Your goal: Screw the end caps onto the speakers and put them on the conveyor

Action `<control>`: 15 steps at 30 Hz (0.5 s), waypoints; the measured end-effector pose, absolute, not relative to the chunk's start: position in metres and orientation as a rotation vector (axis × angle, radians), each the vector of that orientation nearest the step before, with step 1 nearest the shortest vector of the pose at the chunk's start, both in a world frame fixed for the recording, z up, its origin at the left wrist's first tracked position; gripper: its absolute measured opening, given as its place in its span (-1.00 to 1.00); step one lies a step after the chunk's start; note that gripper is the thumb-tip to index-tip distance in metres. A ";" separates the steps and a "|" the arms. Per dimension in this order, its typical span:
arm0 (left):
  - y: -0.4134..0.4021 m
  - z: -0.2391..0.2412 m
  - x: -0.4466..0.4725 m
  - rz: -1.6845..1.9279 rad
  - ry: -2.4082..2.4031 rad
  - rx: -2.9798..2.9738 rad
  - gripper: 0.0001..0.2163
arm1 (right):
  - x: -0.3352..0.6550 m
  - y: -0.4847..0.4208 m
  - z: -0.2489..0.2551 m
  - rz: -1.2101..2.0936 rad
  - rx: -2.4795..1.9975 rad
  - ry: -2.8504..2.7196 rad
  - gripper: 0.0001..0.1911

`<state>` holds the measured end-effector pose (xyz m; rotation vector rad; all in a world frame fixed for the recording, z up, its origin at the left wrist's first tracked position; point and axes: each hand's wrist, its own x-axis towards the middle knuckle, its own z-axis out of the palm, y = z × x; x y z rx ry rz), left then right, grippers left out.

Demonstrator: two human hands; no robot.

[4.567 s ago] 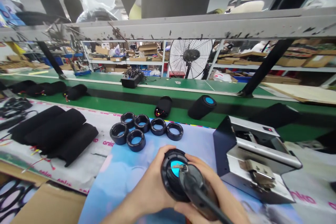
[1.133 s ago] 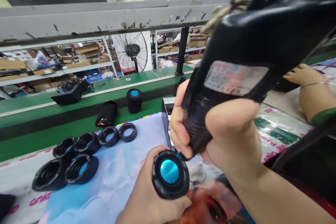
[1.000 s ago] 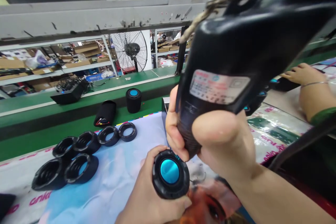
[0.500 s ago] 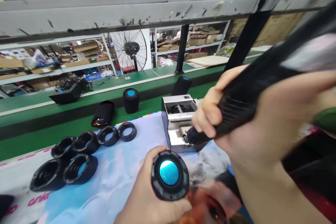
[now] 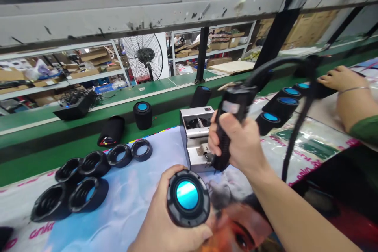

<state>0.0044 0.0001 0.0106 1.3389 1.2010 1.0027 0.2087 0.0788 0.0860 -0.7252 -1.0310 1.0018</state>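
Note:
My left hand [image 5: 165, 216] is wrapped round a black cylindrical speaker [image 5: 188, 195], its shiny blue centre facing up toward me. My right hand [image 5: 240, 138] grips a corded black electric screwdriver [image 5: 224, 138], held upright with its cable arching off to the right. The driver's lower end overlaps the front of a metal screw feeder [image 5: 197, 139]; its tip is hidden, so I cannot tell whether it touches. Several black rings [image 5: 141, 150] lie on the printed sheet [image 5: 130, 197] to the left.
Black speakers stand on the green bench [image 5: 174, 117], one with a blue top [image 5: 142, 115], one with wires showing [image 5: 111, 130]. More blue-topped speakers [image 5: 270, 118] are at right, near another person's hand [image 5: 344, 78]. A grey beam [image 5: 118, 17] crosses above; a fan [image 5: 145, 57] stands behind.
My right hand has drawn back from close to the camera and turned the screwdriver from slanted to upright beside the feeder. The left hand still holds the speaker in nearly the same place.

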 end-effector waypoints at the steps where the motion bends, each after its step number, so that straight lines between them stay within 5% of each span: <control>1: 0.000 0.011 0.005 1.001 1.194 1.341 -0.12 | 0.207 0.073 0.097 0.998 -0.695 -1.010 -0.38; 7: 0.002 0.020 0.010 0.961 1.074 1.275 -0.22 | 0.183 0.044 0.154 1.155 -0.408 -1.063 -0.55; 15: 0.010 0.026 0.007 0.904 1.019 1.355 -0.31 | 0.162 0.032 0.136 1.364 -0.326 -1.297 -0.59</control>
